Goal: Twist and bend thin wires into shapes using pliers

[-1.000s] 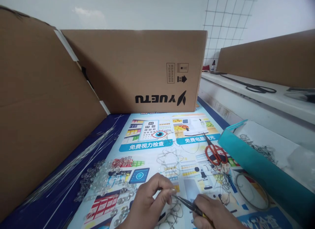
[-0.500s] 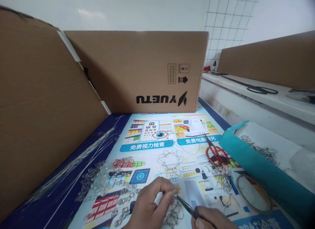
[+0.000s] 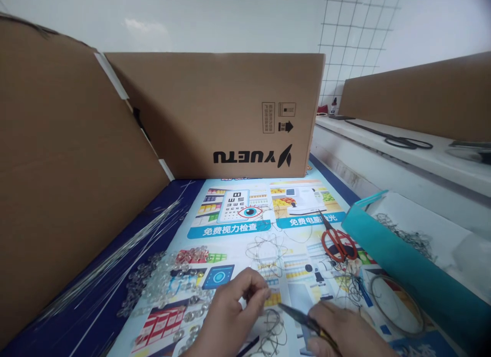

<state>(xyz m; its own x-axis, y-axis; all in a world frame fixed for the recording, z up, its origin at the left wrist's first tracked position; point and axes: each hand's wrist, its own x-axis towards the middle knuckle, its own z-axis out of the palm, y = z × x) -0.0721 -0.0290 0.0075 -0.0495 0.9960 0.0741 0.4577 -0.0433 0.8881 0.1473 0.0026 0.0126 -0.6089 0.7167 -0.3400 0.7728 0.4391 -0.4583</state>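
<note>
Pliers (image 3: 298, 316) backed off, right fingers (image 3: 324, 312) clamped on them; left fingers (image 3: 253, 279) pinched together; carton (image 3: 192, 106) reads inverted "YUETU"; teal box (image 3: 399, 260) holds wire (image 3: 412, 238).

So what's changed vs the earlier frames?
Pliers drew rightward with the right grip; the tip, at the fingertips of the left grip a second ago, is now apart from them. Pliers stay held; any tiny release from the left is too small to tell. Unmoved: red scissors, clear beads, teal box.

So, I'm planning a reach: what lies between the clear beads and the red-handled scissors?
The head view shows looped wire between beads and scissors, on the printed sheet.
</note>
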